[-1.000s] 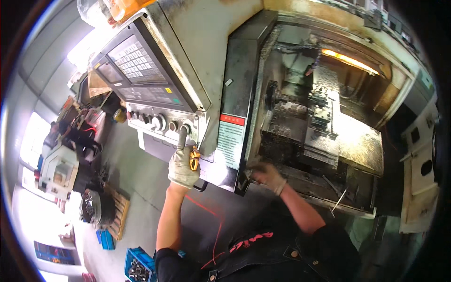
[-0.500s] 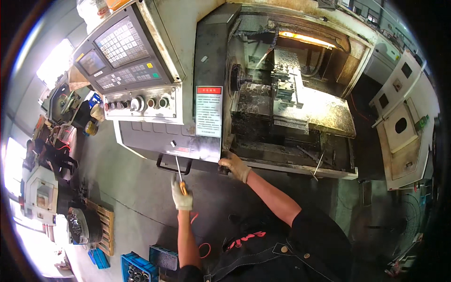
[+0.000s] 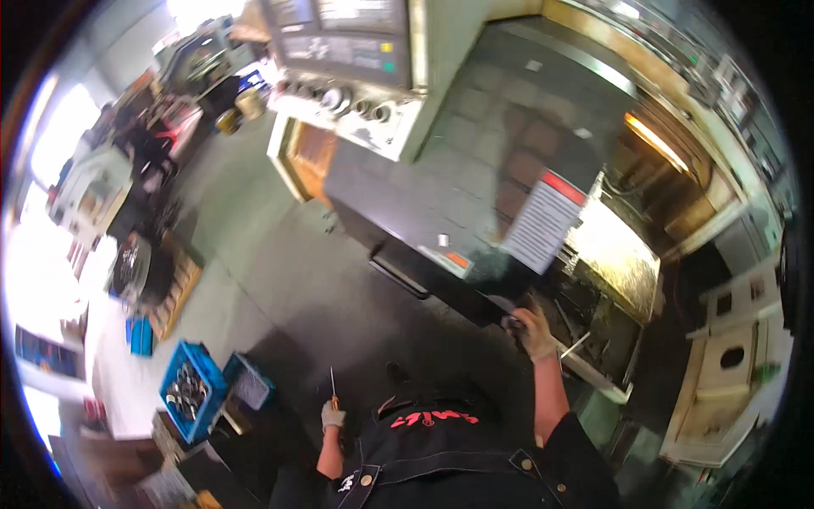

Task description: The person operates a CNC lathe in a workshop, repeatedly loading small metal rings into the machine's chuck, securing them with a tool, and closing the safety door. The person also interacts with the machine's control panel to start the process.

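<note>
In my gloved left hand (image 3: 333, 416), low and close to my body, is a screwdriver (image 3: 332, 379) with an orange handle. Its thin metal shaft points up and away from me. My right hand (image 3: 536, 332), also gloved, is closed on the lower right edge of the lathe's dark sliding door (image 3: 462, 199), by a small dark knob-like part (image 3: 511, 323). A printed notice sheet (image 3: 547, 222) with a red top strip is on the door beside that edge. The door hides the chuck; part of the lit, chip-strewn interior (image 3: 617, 246) shows to its right.
The control panel (image 3: 360, 102) stands above the door's left part. A black handle bar (image 3: 398, 273) juts from the front. On the floor at left are a blue crate (image 3: 222, 383) of metal parts, a smaller bin (image 3: 267, 382) and a wooden pallet (image 3: 182, 288). A white cabinet panel (image 3: 721, 373) stands right.
My right hand has moved right with the door, which now covers much more of the opening. My left hand has dropped nearer my body with the screwdriver. The view has turned.
</note>
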`<state>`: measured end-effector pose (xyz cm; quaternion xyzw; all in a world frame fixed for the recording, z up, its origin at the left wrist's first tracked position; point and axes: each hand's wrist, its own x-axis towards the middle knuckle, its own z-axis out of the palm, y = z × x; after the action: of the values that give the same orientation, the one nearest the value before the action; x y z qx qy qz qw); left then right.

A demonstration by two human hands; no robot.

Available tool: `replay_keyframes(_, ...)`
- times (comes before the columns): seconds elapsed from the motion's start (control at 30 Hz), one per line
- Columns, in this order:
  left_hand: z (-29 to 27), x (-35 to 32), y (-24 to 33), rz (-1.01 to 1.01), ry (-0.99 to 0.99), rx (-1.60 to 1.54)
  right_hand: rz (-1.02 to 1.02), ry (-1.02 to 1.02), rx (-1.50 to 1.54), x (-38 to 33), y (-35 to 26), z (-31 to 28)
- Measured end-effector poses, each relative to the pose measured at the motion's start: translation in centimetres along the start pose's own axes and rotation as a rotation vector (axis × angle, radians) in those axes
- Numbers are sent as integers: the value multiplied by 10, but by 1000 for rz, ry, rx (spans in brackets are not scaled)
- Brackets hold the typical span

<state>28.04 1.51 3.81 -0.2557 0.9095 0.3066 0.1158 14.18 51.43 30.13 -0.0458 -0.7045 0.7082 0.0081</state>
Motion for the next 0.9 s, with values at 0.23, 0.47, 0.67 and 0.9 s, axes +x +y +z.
replay_keyframes(0.23, -15, -13, 46, 86, 142, -118, 37, 30, 188, -75, 24, -91)
replay_keyframes(0.47, 3, -62, 31, -38, 90, -82, 100, 94, 258, -125, 85, -190)
replay_keyframes(0.67, -1, -113, -5, -259, 99, -154, 573, 124, 1595, -156, 179, -162)
replay_keyframes(0.9, 13, -120, -60, -556, 247, -414, 1008, 124, -23, -138, 309, -81)
